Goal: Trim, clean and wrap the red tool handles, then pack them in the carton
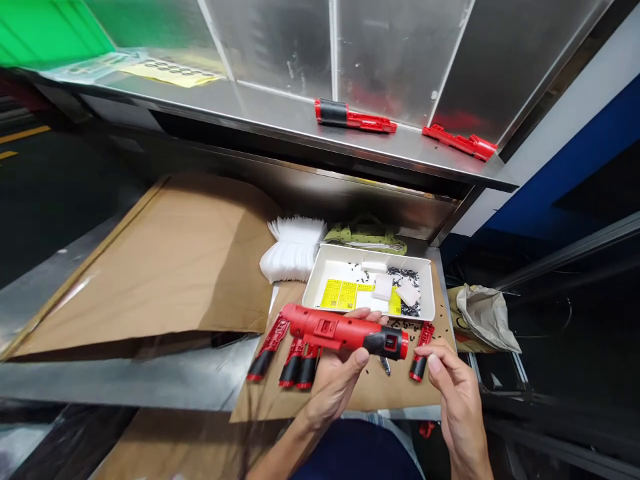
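My left hand (341, 377) is wrapped from below round a red and black plastic tool housing (333, 328). The housing lies crosswise above the cardboard, its black band and red end toward the right. Just beyond that end is my right hand (456, 390), with thumb and forefinger pinched together. Whatever sits in that pinch, if anything, is too small to make out. A smaller red and black housing part (419, 367) rests on the cardboard behind the right fingertips. Left of my left hand lie three similar housing parts (267, 350), partly covered by the held one.
Behind the hands stands a white tray (307, 293) with yellow labels (340, 293) and small black pieces (411, 308). White foam sheets (294, 250), a green pouch (367, 237) and a large cardboard box (200, 253) are nearby. Two red parts (370, 122) lie on the metal shelf (270, 110).
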The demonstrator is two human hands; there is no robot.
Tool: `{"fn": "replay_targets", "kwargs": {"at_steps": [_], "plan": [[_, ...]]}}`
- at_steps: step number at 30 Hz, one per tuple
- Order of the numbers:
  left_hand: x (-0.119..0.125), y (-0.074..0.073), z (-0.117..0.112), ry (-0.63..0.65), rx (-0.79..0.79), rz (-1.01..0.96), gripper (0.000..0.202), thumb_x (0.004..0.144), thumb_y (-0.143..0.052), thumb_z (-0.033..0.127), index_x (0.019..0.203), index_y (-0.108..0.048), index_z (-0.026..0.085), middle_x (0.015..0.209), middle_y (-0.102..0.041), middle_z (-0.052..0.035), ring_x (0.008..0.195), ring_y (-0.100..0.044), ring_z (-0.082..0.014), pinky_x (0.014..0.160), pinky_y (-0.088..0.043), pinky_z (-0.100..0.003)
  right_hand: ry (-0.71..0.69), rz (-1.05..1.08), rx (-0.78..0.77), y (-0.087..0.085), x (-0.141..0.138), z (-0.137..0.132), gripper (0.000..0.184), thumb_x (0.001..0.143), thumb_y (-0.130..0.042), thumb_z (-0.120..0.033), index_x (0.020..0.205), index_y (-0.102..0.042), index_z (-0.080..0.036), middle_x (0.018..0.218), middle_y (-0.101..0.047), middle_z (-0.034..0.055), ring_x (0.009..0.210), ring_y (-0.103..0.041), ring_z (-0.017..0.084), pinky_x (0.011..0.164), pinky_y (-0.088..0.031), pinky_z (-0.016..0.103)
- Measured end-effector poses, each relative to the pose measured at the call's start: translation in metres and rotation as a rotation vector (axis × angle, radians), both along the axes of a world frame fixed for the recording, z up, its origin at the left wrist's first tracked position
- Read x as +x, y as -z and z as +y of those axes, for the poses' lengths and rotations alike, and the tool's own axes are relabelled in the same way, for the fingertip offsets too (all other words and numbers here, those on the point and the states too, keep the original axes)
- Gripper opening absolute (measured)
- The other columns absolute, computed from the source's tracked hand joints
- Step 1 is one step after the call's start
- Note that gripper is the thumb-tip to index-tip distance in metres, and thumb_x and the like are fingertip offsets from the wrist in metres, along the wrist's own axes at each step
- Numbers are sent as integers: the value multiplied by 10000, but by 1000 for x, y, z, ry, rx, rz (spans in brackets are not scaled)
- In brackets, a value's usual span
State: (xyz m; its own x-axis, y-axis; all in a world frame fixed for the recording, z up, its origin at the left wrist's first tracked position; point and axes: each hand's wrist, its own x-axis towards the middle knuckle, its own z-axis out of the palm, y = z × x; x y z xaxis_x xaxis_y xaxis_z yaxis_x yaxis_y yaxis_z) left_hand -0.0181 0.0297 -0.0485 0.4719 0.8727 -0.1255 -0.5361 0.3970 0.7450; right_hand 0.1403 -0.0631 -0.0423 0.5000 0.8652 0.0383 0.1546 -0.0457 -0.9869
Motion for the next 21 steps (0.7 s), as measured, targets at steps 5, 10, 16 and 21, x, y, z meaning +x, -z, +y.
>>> {"fn": "replay_targets", "kwargs": {"at_steps": [5, 10, 16, 21], "plan": [[-11, 22, -3, 50, 294, 96, 467, 776, -774, 435, 1179, -657, 231, 1195, -702, -101, 1247, -591, -327, 1121, -423, -506, -123, 98, -37, -24, -8, -2, 291, 834, -701, -475, 970, -751, -223, 836, -520, 21, 710, -477, 143, 572, -360, 239], [-16, 23, -6, 77, 342, 28, 331, 802, -759, 228, 1108, -656, 300, 1173, -714, -35, 1258, -595, -294, 1086, -477, -487, -95, 184, -84, -38, -19, 4, 310, 781, -743, -499, 837, -752, -194, 745, -423, -17, 668, -384, 123, 575, -286, 257], [-10, 8, -14, 51, 240, 55, 309, 751, -798, 185, 1021, -712, 308, 1105, -739, -7, 1237, -613, -290, 1079, -491, -466, -129, 344, -44, -38, -20, 6, 261, 764, -768, -445, 754, -733, -187, 711, -473, -20, 664, -415, 122, 609, -345, 258], [-6, -2, -14, 126, 307, 75, 312, 783, -778, 234, 1062, -722, 361, 1105, -745, 26, 1248, -605, -284, 1100, -466, -481, -116, 447, -27, -33, -19, 7, 256, 726, -796, -434, 679, -714, -197, 669, -458, -19, 628, -397, 125, 562, -336, 250]]}}
